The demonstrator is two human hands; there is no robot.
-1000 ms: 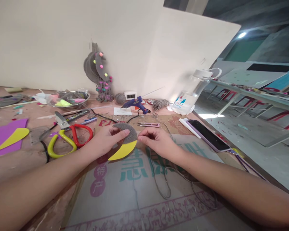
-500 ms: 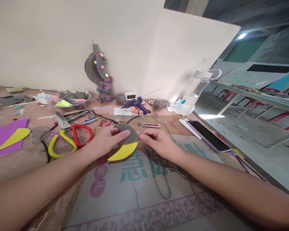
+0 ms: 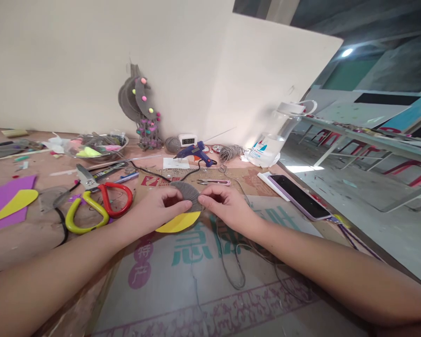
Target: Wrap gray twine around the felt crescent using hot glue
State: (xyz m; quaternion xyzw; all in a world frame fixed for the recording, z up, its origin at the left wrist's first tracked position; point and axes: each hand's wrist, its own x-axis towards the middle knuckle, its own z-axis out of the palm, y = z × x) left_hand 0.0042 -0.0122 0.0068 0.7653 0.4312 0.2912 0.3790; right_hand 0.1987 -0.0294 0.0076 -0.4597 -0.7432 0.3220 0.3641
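Observation:
A yellow crescent is partly wrapped in grey yarn, its lower part still bare yellow. My left hand pinches the wrapped part between thumb and fingers. At the right edge of the wrapping, my right hand has thumb and forefinger pressed together; the strand between them is too small to make out clearly. Loose grey yarn trails in loops below my right hand over the printed cardboard.
Scissors lie left of my hands, beside purple sheet. Behind are a glue gun, snips, a clock and yarn balls. A bottle and phone stand and lie right.
My right hand has moved in against the wrapped crescent, beside my left thumb. The crescent is tilted differently and less of its yellow part shows. The whole view has shifted slightly.

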